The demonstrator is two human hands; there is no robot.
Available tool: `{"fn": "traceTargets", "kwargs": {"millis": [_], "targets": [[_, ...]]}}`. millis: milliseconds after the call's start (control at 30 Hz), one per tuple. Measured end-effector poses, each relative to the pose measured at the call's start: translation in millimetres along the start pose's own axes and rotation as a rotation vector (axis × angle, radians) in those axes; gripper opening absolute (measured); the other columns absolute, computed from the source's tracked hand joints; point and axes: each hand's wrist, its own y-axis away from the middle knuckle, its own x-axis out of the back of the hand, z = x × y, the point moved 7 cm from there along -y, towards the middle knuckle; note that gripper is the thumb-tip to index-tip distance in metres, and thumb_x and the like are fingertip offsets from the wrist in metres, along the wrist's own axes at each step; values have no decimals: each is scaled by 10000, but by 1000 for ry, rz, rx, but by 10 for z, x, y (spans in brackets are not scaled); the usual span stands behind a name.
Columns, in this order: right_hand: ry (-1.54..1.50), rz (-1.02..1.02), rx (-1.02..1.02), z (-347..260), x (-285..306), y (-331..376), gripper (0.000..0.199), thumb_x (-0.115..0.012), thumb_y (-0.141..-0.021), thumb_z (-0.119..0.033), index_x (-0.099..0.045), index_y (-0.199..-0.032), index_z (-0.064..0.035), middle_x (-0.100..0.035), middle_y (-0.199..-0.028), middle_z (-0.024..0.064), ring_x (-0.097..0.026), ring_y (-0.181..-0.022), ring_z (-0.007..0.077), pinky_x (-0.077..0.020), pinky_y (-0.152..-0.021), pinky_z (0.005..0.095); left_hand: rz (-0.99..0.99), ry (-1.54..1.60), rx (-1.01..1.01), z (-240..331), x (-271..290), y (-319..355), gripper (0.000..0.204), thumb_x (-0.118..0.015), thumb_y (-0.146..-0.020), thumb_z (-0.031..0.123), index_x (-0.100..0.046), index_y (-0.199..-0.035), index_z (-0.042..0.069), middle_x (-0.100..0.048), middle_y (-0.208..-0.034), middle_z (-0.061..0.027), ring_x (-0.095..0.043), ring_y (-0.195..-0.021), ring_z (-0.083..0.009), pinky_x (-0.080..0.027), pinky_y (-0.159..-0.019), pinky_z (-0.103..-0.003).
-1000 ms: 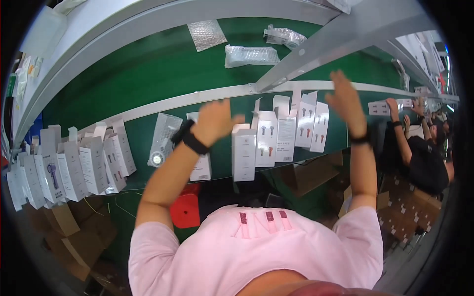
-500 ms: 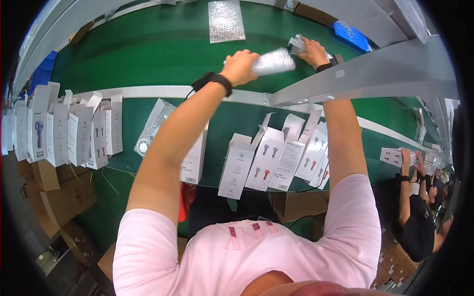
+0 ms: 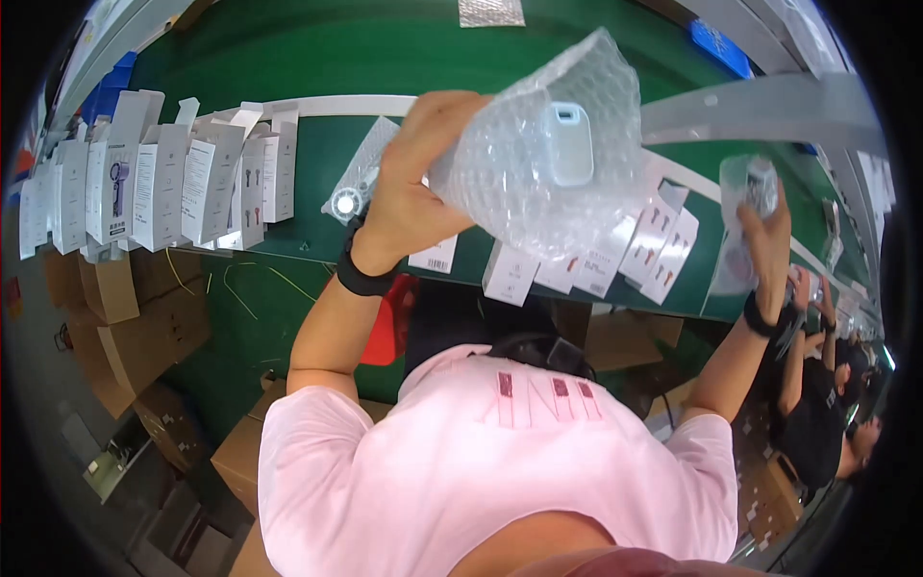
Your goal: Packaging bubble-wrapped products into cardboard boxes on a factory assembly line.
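Observation:
My left hand [image 3: 413,183] is closed on a clear bubble-wrap bag [image 3: 538,202], held up close in front of me. Through the plastic shows a white, rounded device [image 3: 574,144] with a small slot at one end. Out to the right, my right hand [image 3: 766,231] grips a second clear bag [image 3: 733,216], with a greyish item in its upper end. Behind my left wrist, a bubble-wrapped item [image 3: 348,202] with a round end lies on the green table. White printed cartons [image 3: 510,274] with raised flaps stand below the raised bag, which partly hides them.
More white cartons [image 3: 159,192] form a row at the left. A bubble-wrap sheet [image 3: 490,12] and a blue tray [image 3: 719,48] are at the far side. A grey metal beam [image 3: 760,120] crosses at right. Brown boxes [image 3: 144,308] stand below; a co-worker [image 3: 817,423] is at right.
Both hands have come back from the far side of the table. The left has lifted its bag up close; the right has swung outward and nearer with its bag. The view has shifted too.

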Motion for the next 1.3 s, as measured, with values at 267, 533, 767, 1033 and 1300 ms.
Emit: {"fn": "traceTargets", "kwargs": {"millis": [267,533,767,1033,1300], "targets": [[-548,69,553,-2218,-249,1273,415,-716,-738,-140,-623,-1119,-7,-622,-1133,188,-624,-786,173,-489,-677,269,17,43,-9,190,269,34,609,-810,-598,89,-604,-1168,25,-592,-1137,-134,-580,-1023,-260,-459,-873,-331],[-38,-30,975,-3104,-871,1042,463,-753,-674,-113,-627,-1113,-36,-563,-1013,173,-607,-778,250,-496,-603,292,-31,251,139,189,343,291,580,-742,-607,25,-600,-1168,3,-598,-1133,-113,-577,-1033,-223,-440,-900,-316],[86,-8,1099,-3279,-1176,1029,527,-776,-628,-139,-630,-1129,-64,-541,-1053,176,-605,-793,286,-518,-630,317,39,666,437,15,454,530,410,-731,-700,44,-628,-1094,3,-652,-1051,-52,-600,-942,-118,-472,-845,-283],[-98,4,965,-3169,-1103,704,775,-749,-661,-261,-473,-1314,53,-511,-1218,199,-590,-957,277,-504,-776,324,27,453,610,-256,640,497,346,-720,-746,47,-630,-1073,-20,-684,-957,-37,-614,-841,-99,-502,-753,-263],[-1732,-585,86,-2031,-1433,455,954,-696,-726,-326,-197,-1441,60,-482,-899,105,-537,-786,243,-482,-719,391,-497,-57,702,-787,-620,993,691,-640,-755,210,-398,-1330,-85,-636,-902,-261,-638,-843,-356,-500,-730,-404]]}}
